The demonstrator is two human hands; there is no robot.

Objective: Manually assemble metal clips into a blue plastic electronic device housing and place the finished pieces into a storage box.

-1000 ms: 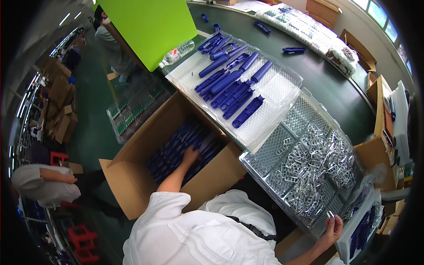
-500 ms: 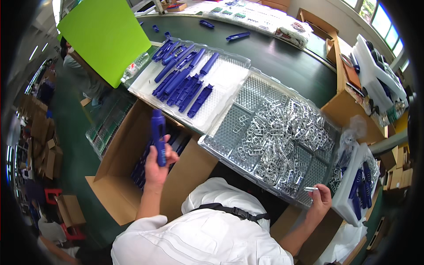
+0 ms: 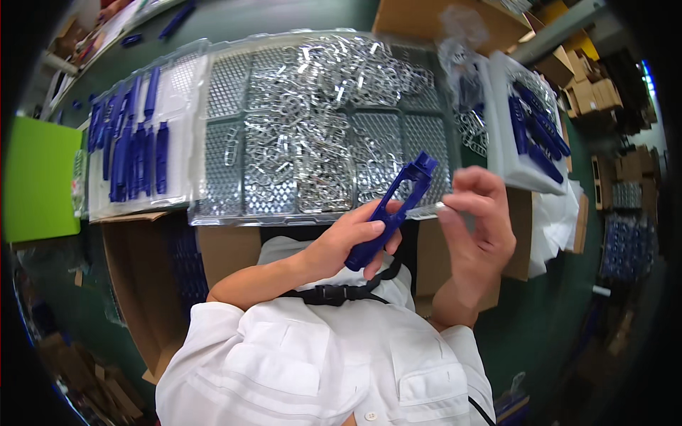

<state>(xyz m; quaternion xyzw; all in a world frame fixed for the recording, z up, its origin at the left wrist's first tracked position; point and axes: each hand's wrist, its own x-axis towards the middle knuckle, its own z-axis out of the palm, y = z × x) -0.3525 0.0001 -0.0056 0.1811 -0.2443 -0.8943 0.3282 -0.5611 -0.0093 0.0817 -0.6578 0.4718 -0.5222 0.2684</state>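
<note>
My left hand (image 3: pixel 337 245) is closed round a long blue plastic housing (image 3: pixel 371 248), held tilted in front of my waist, with an oval opening near its upper end. Close beside that opening, my right hand (image 3: pixel 486 227) pinches a small shiny metal frame (image 3: pixel 428 209), partly blurred; I cannot tell whether it touches the housing. Beyond both hands lies a clear compartmented tray (image 3: pixel 266 221) heaped with loose metal frames (image 3: pixel 312 135). Left of it, a white-lined tray (image 3: pixel 177 174) carries several blue housings (image 3: pixel 121 160).
An open cardboard box (image 3: pixel 135 270) with blue pieces inside stands below the left tray. On the right, a white foam box (image 3: pixel 503 142) holds more blue parts. A bright green board (image 3: pixel 39 177) rises at the far left.
My view has swung to the right. The left hand has brought the blue housing from above the cardboard box to my middle, and the right hand has carried the metal frame in beside it.
</note>
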